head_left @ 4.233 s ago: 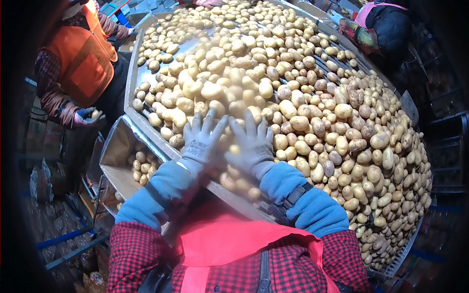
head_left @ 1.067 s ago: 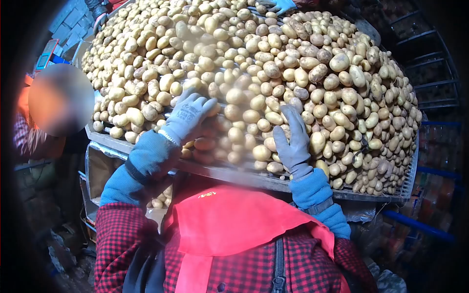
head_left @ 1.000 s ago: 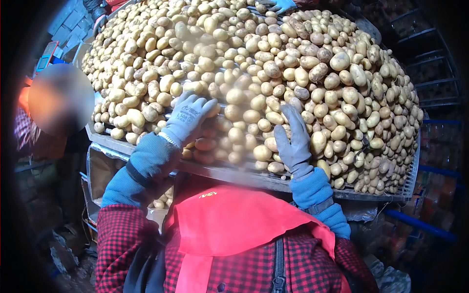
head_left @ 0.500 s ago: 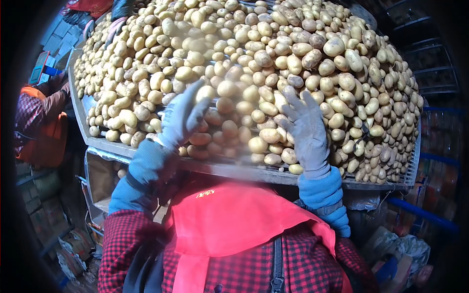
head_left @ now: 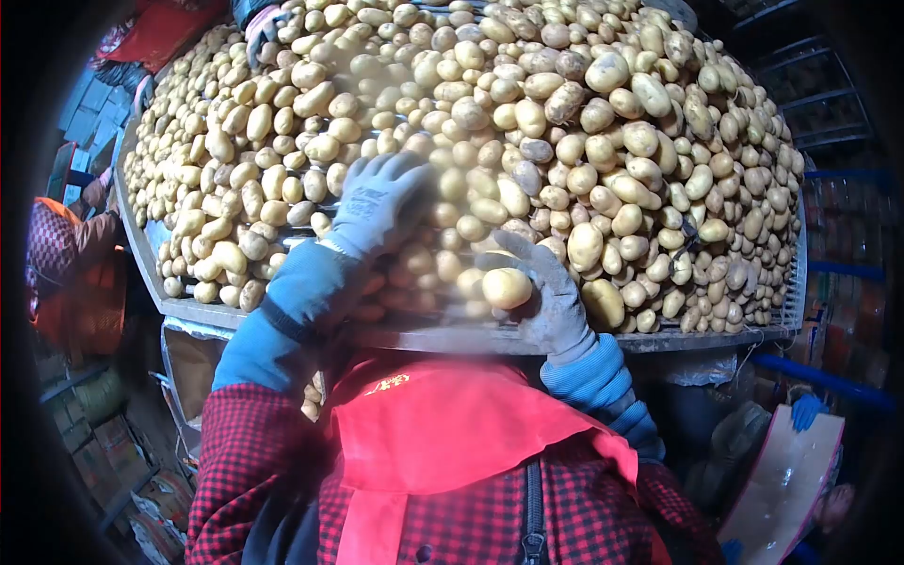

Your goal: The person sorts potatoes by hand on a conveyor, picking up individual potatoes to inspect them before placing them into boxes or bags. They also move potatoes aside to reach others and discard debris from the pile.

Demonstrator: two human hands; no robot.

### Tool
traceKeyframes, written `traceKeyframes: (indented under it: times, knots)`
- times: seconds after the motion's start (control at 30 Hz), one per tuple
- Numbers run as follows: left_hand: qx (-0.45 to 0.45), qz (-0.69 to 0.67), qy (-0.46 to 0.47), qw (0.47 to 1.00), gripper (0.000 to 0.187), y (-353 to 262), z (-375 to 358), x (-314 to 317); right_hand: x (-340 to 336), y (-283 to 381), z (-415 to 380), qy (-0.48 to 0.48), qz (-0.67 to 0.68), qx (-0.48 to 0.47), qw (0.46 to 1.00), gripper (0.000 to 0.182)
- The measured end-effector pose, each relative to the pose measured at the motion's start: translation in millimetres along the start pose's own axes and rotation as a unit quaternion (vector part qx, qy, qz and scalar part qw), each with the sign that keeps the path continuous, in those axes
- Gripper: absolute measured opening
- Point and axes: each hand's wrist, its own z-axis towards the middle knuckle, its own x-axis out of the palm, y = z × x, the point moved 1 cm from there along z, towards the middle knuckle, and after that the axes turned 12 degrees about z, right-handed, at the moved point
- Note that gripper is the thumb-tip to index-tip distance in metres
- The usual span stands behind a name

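Note:
A large heap of potatoes [head_left: 640, 139] covers the sorting table [head_left: 414, 339] in front of me. My left hand [head_left: 379, 200], in a grey glove, lies palm down over potatoes left of centre, its fingers stretched forward and nothing seen in them. Near the front edge, my right hand [head_left: 554, 299], also gloved, is turned palm inward and curled around a pale yellow potato [head_left: 507, 288]. Its thumb and fingers are partly hidden by the potato. Between the hands, smaller potatoes look hazy through a smudge on the lens.
Across the table at the upper left, another person's gloved hand [head_left: 265, 30] touches the heap. A person in an orange apron [head_left: 85, 292] stands at the left. At the lower right, a blue-gloved hand [head_left: 808, 411] holds a cardboard sheet [head_left: 783, 480]. A blue rail [head_left: 829, 381] runs at the right.
My left hand has moved right and its fingers now point forward. My right hand has drawn back toward the front edge and taken hold of a potato. The cardboard has come into view.

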Motion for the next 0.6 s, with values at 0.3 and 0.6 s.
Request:
traceKeyframes:
  times: [0.3,0.6]
  knots:
    - [-0.064,-0.044,0.049,0.996,0.031,22,-32,-38,-17,5,-4,0.002,-0.116,-0.152,0.982,0.050]
    - [0.121,-0.241,0.101,0.958,0.071,-86,-8,-66,3,-9,13,0.145,0.056,-0.102,0.983,0.059]
